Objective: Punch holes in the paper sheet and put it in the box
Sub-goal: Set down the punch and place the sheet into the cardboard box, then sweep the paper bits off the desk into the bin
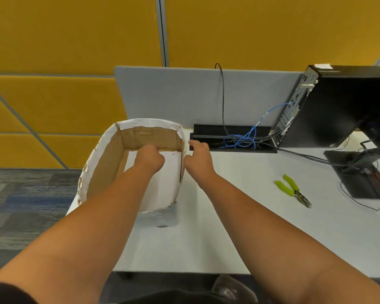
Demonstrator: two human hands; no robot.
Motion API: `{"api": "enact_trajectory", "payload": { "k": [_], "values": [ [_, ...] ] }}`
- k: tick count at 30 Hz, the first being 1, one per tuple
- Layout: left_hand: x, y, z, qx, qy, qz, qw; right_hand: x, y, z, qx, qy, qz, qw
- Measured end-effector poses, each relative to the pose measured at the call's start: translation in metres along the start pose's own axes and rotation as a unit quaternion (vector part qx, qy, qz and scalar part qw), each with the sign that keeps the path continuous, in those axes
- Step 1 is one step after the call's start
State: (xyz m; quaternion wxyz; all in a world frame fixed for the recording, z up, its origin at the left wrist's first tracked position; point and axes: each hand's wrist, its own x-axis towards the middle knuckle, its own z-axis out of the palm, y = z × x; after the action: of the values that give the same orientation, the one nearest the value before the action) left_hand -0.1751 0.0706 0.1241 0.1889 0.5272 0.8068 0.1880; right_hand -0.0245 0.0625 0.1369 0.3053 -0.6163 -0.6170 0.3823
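— Which step are you on?

— I'm judging this to be the last one: I'm laying the paper sheet (162,181) into the cardboard box (103,163), which is standing at the left edge of the desk (239,216), toward the far corner. The punching looks done, since small dark holes are showing near the sheet's far edge, and the green-handled hole punch pliers (293,189) are lying well apart, toward the right side of the desk.

— What are your hands doing?

— My left hand (150,157) is reaching down inside the box, fingers curled at the sheet's far end; I'm not able to tell whether they are pinching it or just pressing on it. My right hand (199,153) is hovering just outside the box's right wall, fingers bent loosely, and I cannot tell if they are touching the rim.

— What is in the box?

— Only the sheet, as far as I'm seeing; it is lying against the right wall and covering most of the floor.

— And next?

— I'm thinking it calls for letting go and lifting both hands out without dragging the sheet up.
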Motion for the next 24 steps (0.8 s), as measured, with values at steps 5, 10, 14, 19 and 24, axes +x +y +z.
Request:
{"api": "enact_trajectory", "payload": {
  "k": [5, 10, 14, 19, 24],
  "values": [
    [-0.009, 0.037, 0.015, -0.03, 0.014, 0.026, 0.999, 0.001, 0.023, -0.029, -0.011, 0.026, 0.021, 0.999],
    [-0.026, 0.073, 0.037, -0.056, 0.005, 0.053, 0.997, 0.002, 0.053, -0.063, -0.006, 0.034, 0.037, 0.999],
    [-0.045, 0.102, 0.066, -0.097, 0.018, 0.04, 0.994, 0.006, 0.083, -0.092, -0.007, 0.03, 0.045, 0.999],
    [-0.068, 0.131, 0.116, -0.099, 0.01, 0.027, 0.995, 0.009, 0.133, -0.129, -0.027, 0.026, 0.055, 0.998],
    [-0.089, 0.135, 0.164, -0.106, -0.024, 0.04, 0.993, 0.008, 0.188, -0.159, -0.045, 0.017, 0.063, 0.997]
  ]
}}
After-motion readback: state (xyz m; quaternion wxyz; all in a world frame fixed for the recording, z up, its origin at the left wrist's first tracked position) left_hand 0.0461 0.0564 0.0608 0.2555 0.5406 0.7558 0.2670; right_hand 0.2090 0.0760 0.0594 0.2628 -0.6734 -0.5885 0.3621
